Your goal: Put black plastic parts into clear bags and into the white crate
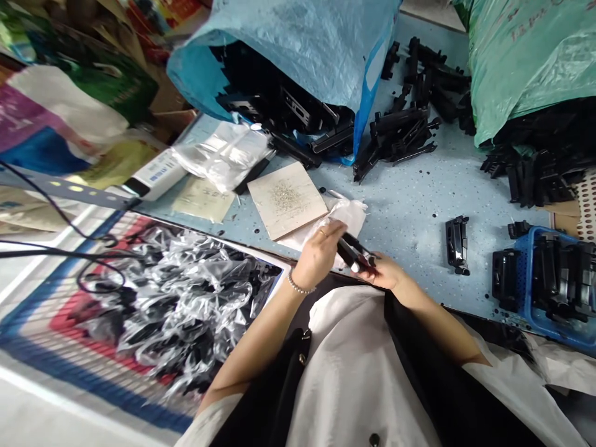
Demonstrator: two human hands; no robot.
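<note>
Just above my lap, at the bench's front edge, is a long black plastic part (pixel 347 253) with a pale patch at its near end. My right hand (pixel 384 272) grips that near end, fingers wrapped round it. My left hand (pixel 320 253), slightly blurred, has its fingers closed together at the part's far end; its fingertips are partly hidden. Beyond my left hand lies a square pale board (pixel 287 200) with many tiny brass-coloured pieces heaped in its middle. White plastic film (pixel 351 214) sits under and beside the board.
A blue bag (pixel 298 43) and a green bag (pixel 531 56) spill black parts onto the blue bench (pixel 400 202). One black part (pixel 457 245) lies alone on the right, near a blue basket (pixel 526 273) of similar parts. Bagged parts (pixel 186 298) fill a crate at lower left.
</note>
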